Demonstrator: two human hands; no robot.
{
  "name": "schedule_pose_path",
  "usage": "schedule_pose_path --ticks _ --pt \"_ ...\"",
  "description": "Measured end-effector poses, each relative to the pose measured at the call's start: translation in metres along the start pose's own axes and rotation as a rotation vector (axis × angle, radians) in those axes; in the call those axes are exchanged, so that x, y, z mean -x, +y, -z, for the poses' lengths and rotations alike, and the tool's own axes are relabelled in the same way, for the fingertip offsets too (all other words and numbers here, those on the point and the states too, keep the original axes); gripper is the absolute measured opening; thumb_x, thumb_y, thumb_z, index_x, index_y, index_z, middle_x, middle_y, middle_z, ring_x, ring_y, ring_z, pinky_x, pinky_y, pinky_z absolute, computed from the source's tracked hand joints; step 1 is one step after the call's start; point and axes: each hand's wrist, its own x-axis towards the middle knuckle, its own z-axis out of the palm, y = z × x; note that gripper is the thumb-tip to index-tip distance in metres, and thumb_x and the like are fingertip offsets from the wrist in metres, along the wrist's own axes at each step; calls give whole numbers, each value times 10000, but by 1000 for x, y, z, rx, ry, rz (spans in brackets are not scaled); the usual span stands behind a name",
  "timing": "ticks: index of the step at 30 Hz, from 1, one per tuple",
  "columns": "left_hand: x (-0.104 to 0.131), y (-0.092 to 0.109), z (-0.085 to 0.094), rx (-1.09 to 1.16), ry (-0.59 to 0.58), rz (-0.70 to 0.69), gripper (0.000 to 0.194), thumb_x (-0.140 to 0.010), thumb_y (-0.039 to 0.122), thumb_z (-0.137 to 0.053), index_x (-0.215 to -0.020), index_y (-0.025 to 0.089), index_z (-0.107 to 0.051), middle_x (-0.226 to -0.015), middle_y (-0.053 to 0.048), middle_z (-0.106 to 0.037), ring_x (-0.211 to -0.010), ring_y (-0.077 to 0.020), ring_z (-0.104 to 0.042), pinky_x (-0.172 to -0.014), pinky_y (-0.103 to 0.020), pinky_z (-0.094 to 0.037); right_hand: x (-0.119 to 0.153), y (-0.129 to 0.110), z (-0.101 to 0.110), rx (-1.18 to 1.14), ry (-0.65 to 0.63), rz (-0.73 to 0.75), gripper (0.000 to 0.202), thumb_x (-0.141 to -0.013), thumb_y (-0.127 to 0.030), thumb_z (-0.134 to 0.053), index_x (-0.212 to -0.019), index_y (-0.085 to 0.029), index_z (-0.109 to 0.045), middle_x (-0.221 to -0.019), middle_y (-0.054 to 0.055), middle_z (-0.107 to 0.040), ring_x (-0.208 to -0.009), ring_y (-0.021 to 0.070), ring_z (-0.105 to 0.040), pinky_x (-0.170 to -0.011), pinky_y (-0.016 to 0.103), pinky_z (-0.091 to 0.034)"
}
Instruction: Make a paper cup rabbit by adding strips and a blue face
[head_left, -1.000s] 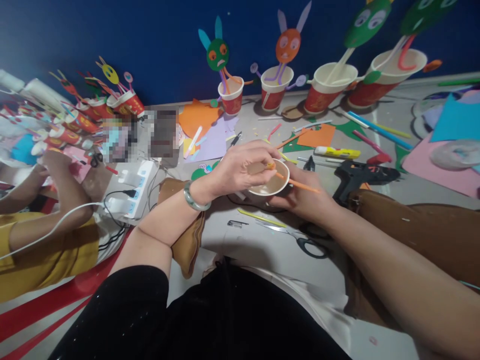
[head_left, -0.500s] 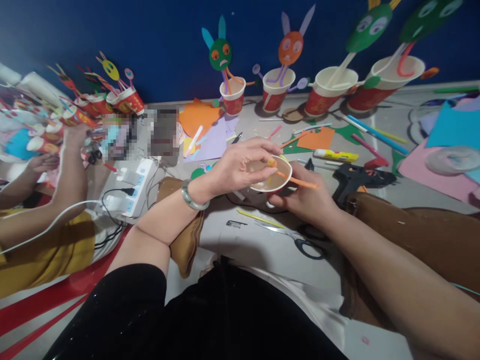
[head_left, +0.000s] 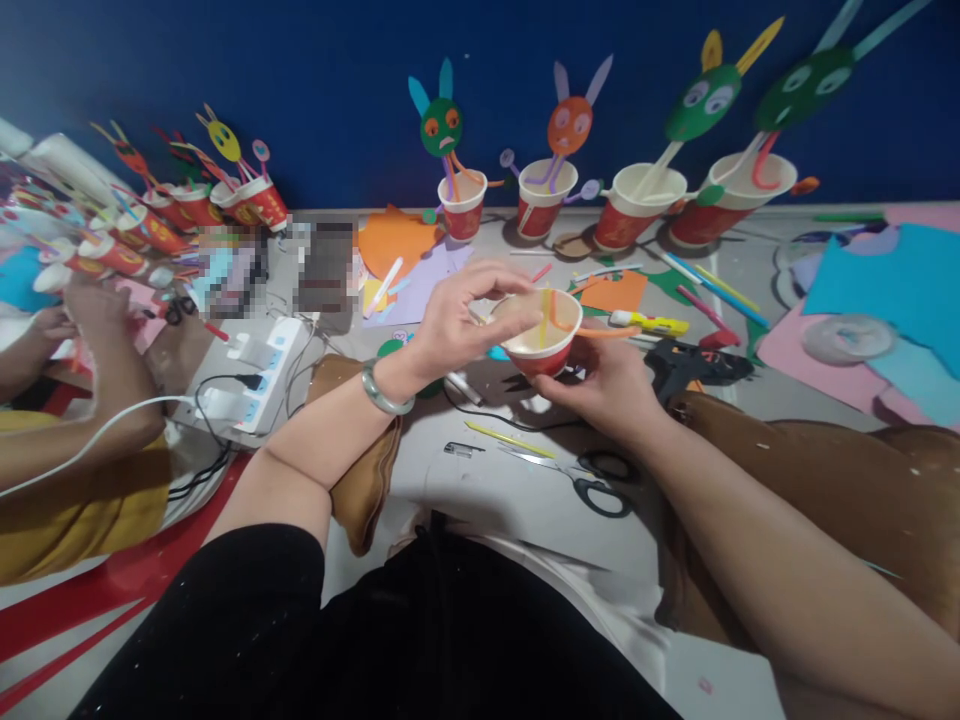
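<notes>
A red and white paper cup [head_left: 541,355] is held above the table, tilted so its inside shows. My right hand [head_left: 607,380] grips it from the right and below. An orange strip [head_left: 611,332] sticks out over the cup's right rim, and a yellow strip [head_left: 545,318] stands against the inner wall. At the left rim is my left hand [head_left: 472,320], thumb over the opening and fingers curved behind; whether it pinches the rim or a small piece there is unclear. Scissors [head_left: 600,487] and a yellow strip lie below the cup.
Cups with paper-faced figures [head_left: 462,215] stand along the blue wall. A black glue gun [head_left: 697,368], glue stick [head_left: 649,322] and coloured paper [head_left: 885,290] lie right. A power strip [head_left: 262,385] is left, near another person's arms [head_left: 101,340]. Brown cushions flank my arms.
My left fingers have drawn back from inside the cup to its left rim. The yellow strip inside now shows, and the cup's red side is more visible. The view has shifted slightly.
</notes>
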Motion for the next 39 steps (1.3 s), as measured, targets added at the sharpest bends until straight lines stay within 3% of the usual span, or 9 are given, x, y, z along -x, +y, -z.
schedule_pose_path --ticks 5,10,14,18,23,26,30,33,39 --pt "2 -20 6 214 54 149 711 -957 804 -571 -1463 309 -509 -1376 -105 -692 -1329 -239 -680 -1012 -389 -604 -5 6 2 -187 124 -5 465 -702 -452 -927 -1033 -222 -695 -946 67 -785 -840 249 -735 -739 367 -621" --pt "3 -14 -4 406 -176 337 1043 -673 784 -887 -1486 263 -493 -1401 -138 -691 -1345 -305 -681 -1052 -429 -605 -6 -1 3 -233 121 40 513 -675 -555 -961 -998 -246 -711 -976 68 -807 -918 276 -760 -840 406 -654" --pt "1 12 -18 467 -349 363 1010 -616 723 -942 -1407 187 -613 -1338 -148 -745 -1328 -344 -691 -1164 -523 -541 -2 -11 2 -183 62 51 553 -628 -573 -993 -976 -240 -719 -988 73 -814 -881 278 -763 -832 419 -658" --pt "-1 26 -17 453 -272 441 893 -668 653 -938 -1346 136 -671 -1312 -170 -770 -1309 -361 -696 -1191 -556 -511 -2 -10 5 -197 2 29 609 -602 -582 -1010 -1004 -234 -714 -965 65 -802 -871 258 -746 -809 400 -638" --pt "-2 22 -8 443 -242 476 834 -686 554 -938 -1343 124 -657 -1415 -208 -728 -1355 -355 -672 -1222 -522 -489 -12 -5 27 -491 40 49 838 -521 -733 -987 -1177 -273 -743 -1186 82 -785 -1106 285 -735 -954 407 -600" --pt "-2 19 -6 450 -349 491 809 -710 582 -911 -1328 127 -654 -1364 -202 -747 -1310 -351 -693 -1187 -530 -511 -19 -12 45 -652 128 -7 722 -642 -848 -852 -1056 -259 -807 -1017 74 -780 -990 242 -725 -905 376 -598" --pt "2 18 -9 471 -463 424 783 -758 636 -872 -1340 178 -619 -1347 -172 -733 -1275 -339 -699 -1138 -538 -552 -20 -23 59 -549 163 -129 474 -606 -620 -1001 -845 -250 -826 -761 24 -710 -743 163 -636 -803 329 -570" --pt "5 16 -10 438 -513 371 853 -731 646 -891 -1391 211 -570 -1428 -180 -668 -1353 -360 -653 -1158 -538 -552 -17 -25 59 -472 108 -155 455 -544 -554 -1056 -800 -255 -828 -768 30 -734 -738 169 -645 -788 350 -572" --pt "10 17 -9 328 -572 308 986 -734 646 -881 -1523 244 -447 -1583 -186 -504 -1467 -382 -558 -1232 -542 -506 -15 -23 52 -321 -36 -83 503 -546 -657 -1014 -729 -244 -792 -776 27 -756 -725 176 -646 -704 345 -556"
